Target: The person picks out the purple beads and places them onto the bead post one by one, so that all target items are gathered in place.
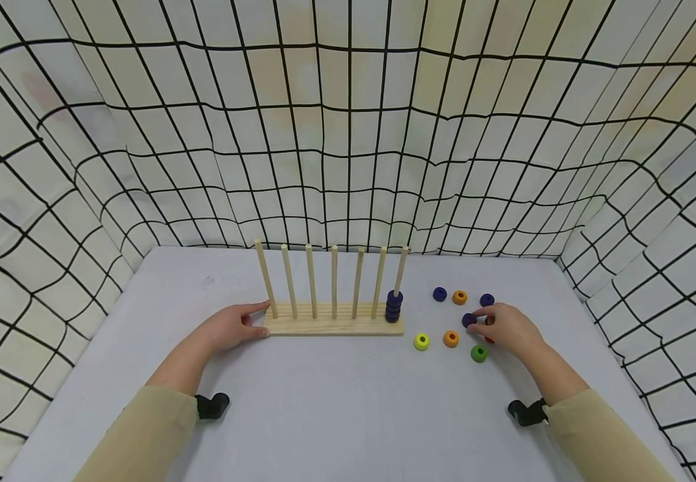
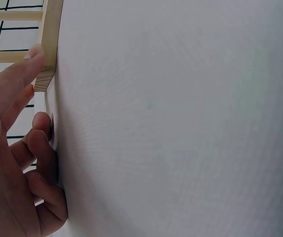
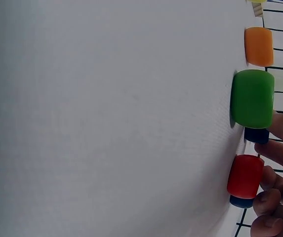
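Near the tabletop's far edge, before black netting, the left hand, thumb and forefinger parted, grips the pegboard's left end. Toward the far-right corner, the right hand pinches a navy bead beside red and green beads.

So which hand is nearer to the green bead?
Right. The right hand is just beyond the green bead and to its right, pinching a dark blue bead; the left hand is much farther left, holding the left end of the wooden base.
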### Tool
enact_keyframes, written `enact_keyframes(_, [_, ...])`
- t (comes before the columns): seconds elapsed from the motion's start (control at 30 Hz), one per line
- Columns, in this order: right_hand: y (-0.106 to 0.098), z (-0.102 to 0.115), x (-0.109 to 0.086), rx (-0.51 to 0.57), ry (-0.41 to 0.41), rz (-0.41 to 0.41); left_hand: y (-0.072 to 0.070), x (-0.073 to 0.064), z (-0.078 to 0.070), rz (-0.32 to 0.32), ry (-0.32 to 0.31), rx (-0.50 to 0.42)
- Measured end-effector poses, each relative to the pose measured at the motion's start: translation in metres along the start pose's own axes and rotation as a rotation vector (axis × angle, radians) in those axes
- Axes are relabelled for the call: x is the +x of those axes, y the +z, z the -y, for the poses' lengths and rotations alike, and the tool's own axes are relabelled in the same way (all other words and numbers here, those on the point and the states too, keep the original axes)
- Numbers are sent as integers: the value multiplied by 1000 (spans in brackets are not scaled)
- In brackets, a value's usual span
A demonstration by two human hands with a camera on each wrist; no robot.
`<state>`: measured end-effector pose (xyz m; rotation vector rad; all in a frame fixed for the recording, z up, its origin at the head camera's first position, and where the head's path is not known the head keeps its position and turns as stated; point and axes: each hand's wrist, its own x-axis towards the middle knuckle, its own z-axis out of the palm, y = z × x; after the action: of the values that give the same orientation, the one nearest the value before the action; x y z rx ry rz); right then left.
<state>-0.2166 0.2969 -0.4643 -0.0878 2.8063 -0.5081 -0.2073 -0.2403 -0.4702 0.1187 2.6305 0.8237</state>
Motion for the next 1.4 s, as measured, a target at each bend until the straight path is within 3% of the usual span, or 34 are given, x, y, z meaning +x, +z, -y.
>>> enact_keyframes(0.9, [-3,6,-3,17,14,-49,2,2,4,-6,6,-7])
enact_keyframes(1.4, [-10,18,-10,55,-18,-147,2,2,4,-9,5,-8])
